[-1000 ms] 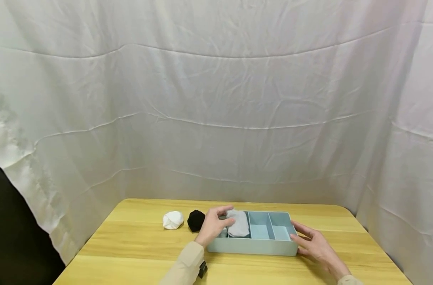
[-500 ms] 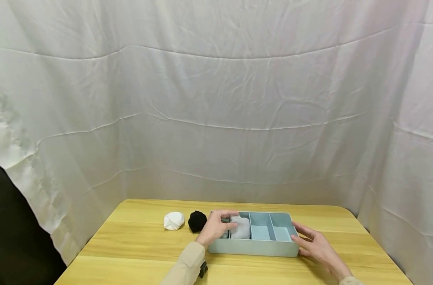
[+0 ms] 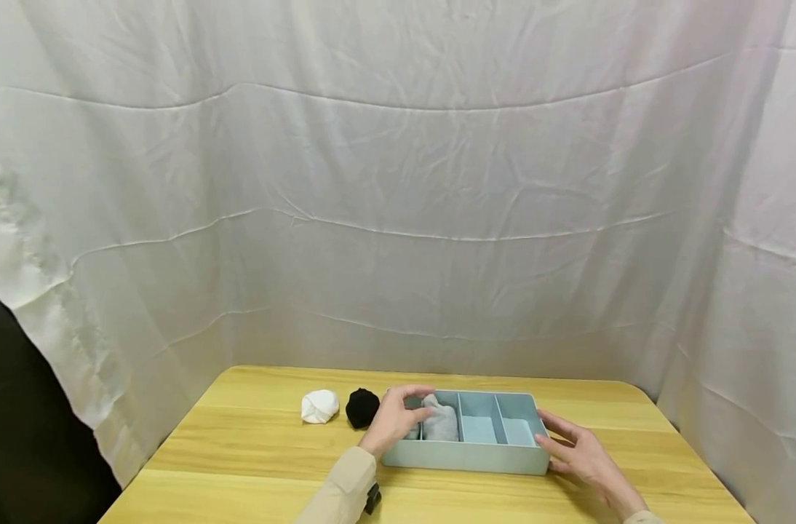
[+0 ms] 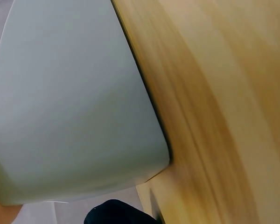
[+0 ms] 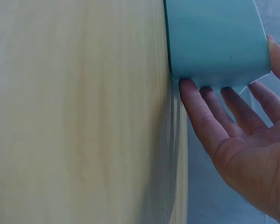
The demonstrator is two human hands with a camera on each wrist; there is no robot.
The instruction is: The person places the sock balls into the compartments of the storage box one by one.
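Observation:
A light blue divided storage box [image 3: 463, 457] lies lengthwise on the table. In its second compartment from the left sits a light grey cloth bundle [image 3: 442, 424], like rolled-up socks. My left hand [image 3: 394, 421] is over the left end of the box, thumb and forefinger spread apart right at the bundle's left edge. Under that hand, a darker grey-green bundle [image 3: 412, 432] in the first compartment is mostly hidden. My right hand [image 3: 583, 455] holds the box's right end; in the right wrist view its fingertips [image 5: 186, 85] touch the end wall and the thumb [image 5: 277, 56] reaches the rim.
A black bundle [image 3: 362, 407] and a white bundle [image 3: 319, 406] lie on the wooden table [image 3: 241, 451] left of the box. Light grey curtains [image 3: 398, 291] hang behind the table and on both sides. The two right compartments show bare floors.
The light grey bundle has dropped lower into the second compartment, and the left thumb and forefinger have come off it. The right hand stays at the box's right end.

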